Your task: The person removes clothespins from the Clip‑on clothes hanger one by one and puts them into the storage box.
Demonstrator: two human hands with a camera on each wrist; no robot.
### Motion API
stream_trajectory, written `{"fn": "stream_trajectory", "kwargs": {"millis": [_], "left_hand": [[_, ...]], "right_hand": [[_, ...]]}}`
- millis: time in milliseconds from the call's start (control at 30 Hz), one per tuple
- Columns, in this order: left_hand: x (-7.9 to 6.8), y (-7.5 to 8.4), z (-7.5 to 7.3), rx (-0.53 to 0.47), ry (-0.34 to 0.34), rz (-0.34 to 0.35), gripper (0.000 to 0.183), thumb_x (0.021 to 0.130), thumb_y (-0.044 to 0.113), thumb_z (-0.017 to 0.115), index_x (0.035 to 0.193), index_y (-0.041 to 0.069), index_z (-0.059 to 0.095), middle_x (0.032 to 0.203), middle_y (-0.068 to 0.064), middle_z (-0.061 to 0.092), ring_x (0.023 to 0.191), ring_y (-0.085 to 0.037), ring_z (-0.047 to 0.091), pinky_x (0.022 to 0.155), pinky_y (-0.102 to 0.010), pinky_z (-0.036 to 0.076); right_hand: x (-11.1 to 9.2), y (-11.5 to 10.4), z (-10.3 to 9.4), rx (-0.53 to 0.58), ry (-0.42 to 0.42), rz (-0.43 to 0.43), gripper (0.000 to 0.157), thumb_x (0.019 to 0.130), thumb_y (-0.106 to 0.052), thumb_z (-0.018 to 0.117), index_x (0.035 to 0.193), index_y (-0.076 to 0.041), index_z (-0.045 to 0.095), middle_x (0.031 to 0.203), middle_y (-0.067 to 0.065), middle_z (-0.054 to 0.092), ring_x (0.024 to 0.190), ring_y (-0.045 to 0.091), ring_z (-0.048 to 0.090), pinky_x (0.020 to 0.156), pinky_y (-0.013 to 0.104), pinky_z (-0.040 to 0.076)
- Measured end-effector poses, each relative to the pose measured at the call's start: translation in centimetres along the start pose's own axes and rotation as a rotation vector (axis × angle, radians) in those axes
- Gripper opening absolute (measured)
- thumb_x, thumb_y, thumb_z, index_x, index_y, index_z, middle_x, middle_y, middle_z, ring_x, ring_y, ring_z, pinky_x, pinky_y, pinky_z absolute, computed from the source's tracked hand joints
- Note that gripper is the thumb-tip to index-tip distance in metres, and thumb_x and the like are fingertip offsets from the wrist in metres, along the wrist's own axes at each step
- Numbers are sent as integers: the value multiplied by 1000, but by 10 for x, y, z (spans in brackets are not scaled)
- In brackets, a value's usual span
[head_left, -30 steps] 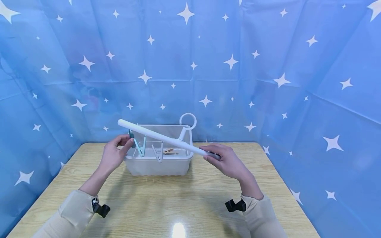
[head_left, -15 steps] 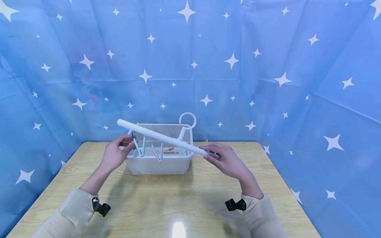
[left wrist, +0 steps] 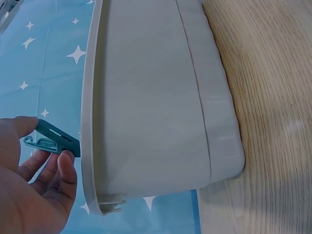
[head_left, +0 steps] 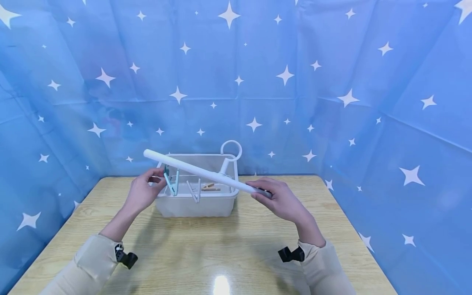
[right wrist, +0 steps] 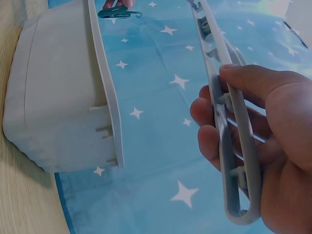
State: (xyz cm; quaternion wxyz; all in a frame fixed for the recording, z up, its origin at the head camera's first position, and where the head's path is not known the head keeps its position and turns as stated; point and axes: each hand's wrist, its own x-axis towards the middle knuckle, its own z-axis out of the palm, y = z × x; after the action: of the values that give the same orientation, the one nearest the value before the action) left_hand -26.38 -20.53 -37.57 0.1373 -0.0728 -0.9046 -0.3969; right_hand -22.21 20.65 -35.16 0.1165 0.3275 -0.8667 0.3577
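Observation:
My right hand (head_left: 282, 198) grips one end of a white clip hanger (head_left: 191, 167), its fingers and thumb curled round the slotted bar. The bar slants up to the left over a grey-white basin (head_left: 195, 209), its hook ring standing up. A light teal clothespin (head_left: 172, 184) and a pale grey clothespin (head_left: 194, 191) hang from the bar. Left of them, my left hand (head_left: 145, 190) pinches a dark teal clothespin (left wrist: 56, 139) between thumb and fingers, below the bar's raised end. In the head view my fingers partly hide this clothespin.
Inside the basin lie a few brown clothespins (head_left: 211, 189). The basin stands near the back of the wooden table (head_left: 191, 254). A blue curtain with white stars (head_left: 228, 82) hangs behind and along both sides.
My left hand has shifted slightly right with the dark teal clothespin, closer to the light teal one. The right hand and hanger stay nearly still.

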Motion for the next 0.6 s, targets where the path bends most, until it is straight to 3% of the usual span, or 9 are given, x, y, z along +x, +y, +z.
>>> {"fn": "stream_trajectory", "kwargs": {"millis": [600], "left_hand": [[-1,-2,2,-28,13,21,37,98,18,64,134,9,61,124,-17,64,109,-34,63,77,-40,57]], "right_hand": [[-1,-1,-2,-24,4,1,32,98,-27,65,131,-26,67,117,-3,65,60,5,44,57,24,43]]}}
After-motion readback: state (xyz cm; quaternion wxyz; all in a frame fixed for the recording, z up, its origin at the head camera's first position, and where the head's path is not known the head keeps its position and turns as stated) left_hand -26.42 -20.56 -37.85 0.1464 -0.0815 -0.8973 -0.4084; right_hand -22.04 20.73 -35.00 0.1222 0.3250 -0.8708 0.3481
